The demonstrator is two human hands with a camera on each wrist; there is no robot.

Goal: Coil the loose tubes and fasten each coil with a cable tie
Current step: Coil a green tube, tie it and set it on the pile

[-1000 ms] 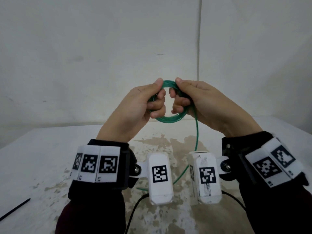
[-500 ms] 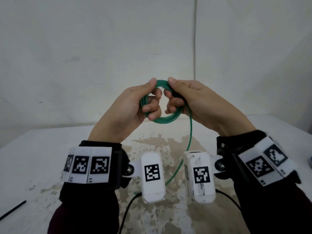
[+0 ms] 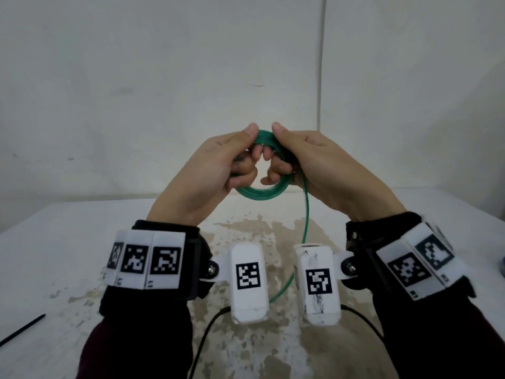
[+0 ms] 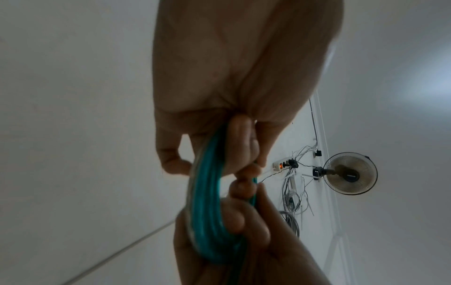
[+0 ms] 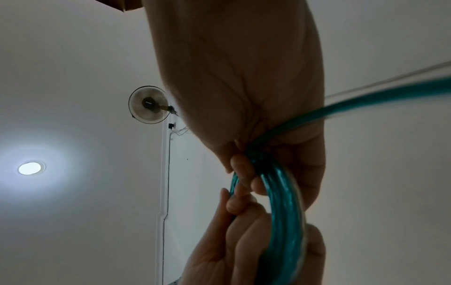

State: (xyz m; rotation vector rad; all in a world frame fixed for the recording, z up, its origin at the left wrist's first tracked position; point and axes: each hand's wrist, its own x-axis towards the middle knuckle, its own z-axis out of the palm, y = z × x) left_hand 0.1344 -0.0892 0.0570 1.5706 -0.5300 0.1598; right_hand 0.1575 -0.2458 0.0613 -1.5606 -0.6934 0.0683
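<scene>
Both hands up at centre of frame, holding one green tube coil [image 3: 259, 193] above stained white table [image 3: 68, 242]. Left hand [image 3: 207, 170] gripping coil's left side, fingers curling through loop; right hand [image 3: 322, 165] gripping right side, both thumbs pinching on top. One loose tail [image 3: 306, 214] hanging down between two wrist cameras. One black cable tie [image 3: 21, 330] lying at lower left, well apart.

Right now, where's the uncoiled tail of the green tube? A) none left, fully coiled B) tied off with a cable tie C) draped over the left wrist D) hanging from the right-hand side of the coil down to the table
D: the loose tail drops from the coil beside the right hand toward the table; the left hand grips the other side.
</scene>
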